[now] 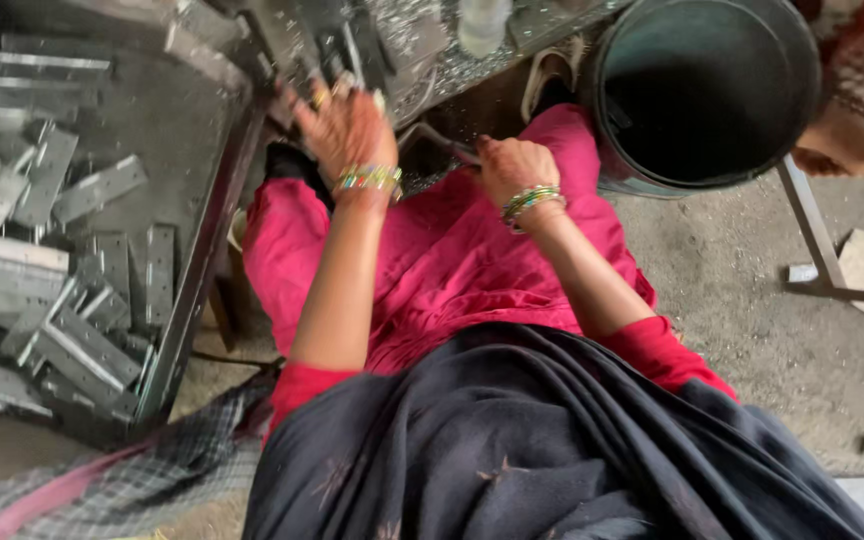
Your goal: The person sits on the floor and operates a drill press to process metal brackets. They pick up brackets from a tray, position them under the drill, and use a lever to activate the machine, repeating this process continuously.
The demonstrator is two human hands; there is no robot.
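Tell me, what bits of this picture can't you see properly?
- Head view: the left hand is motion-blurred, so what its fingers touch is unclear.
- The right hand curls over a thin grey metal piece; its grip is hidden.
- The big dark round bucket is cut off by the top edge, its inside in shadow.
- The flat grey perforated metal strips run off the left edge.

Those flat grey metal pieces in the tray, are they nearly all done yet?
Hard to say. Many flat grey metal pieces lie heaped in the metal tray; finished or waiting cannot be told. In hand: the left hand reaches to the workbench, blurred, and the right hand grips a thin metal handle. The dark round bucket shows nothing inside.
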